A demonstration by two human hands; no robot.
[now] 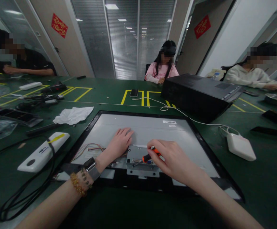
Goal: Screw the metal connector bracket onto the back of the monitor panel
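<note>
Right hand (165, 155) closed on orange-and-black screwdriver (147, 157), gripped by the handle; shaft slants left and near, over the connector side of the metal bracket (133, 152). Whether the tip touches: cannot tell. Left hand (120, 142) palm down on the grey panel (150, 127), fingers loosely extended, no object visible in it. Hands apart, one each side of the bracket's far edge. Bracket sits at the panel's near middle; thin wires (92, 147) to its left.

For good work: shaft looks low and tilted; for any screw, stand it upright over the head, seat the tip fully, press before turning. For prying, small strokes, clear of connectors and wires. Left hand should brace lightly, since the panel could crack or flex; pressing on the metal would be safer.

Writing: white label (169, 122) at the panel's far right, print too small to read. White device (44, 152) on the left, dark mark illegible. Far-right red poster (202, 26) seems to read 福; far-left red poster (59, 25), gold characters unclear. No brand legible on the screwdriver.
</note>
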